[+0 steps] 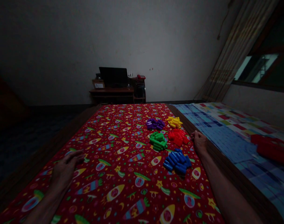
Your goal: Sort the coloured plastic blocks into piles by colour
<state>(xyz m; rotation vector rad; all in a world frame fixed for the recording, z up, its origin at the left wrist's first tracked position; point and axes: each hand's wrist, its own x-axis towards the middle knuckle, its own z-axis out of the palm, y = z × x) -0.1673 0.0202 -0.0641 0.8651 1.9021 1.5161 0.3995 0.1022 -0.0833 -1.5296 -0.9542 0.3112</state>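
Note:
My left hand [67, 165] rests on the red patterned cloth [123, 137], fingers stretched forward and nothing in them. At the cloth's right edge, my right hand [200, 143] lies with its fingers curled in; no object shows in it. Closest to it is a pile of red plastic pieces [178, 137], just to its left and apart from it. Around that pile are blue tube-like pieces [177, 161], green ones [158, 141], purple ones [155, 124] and yellow ones [174, 122]. Each colour forms its own heap of several short pieces.
Brown fabric [193, 124] borders the cloth. To the right lies blue checked bedding [216, 143] with a red bag-like item [271, 149]. Against the far wall stands a desk [111, 91] with a black monitor [114, 77] and a red telephone [141, 77]. A curtain [230, 53] hangs right.

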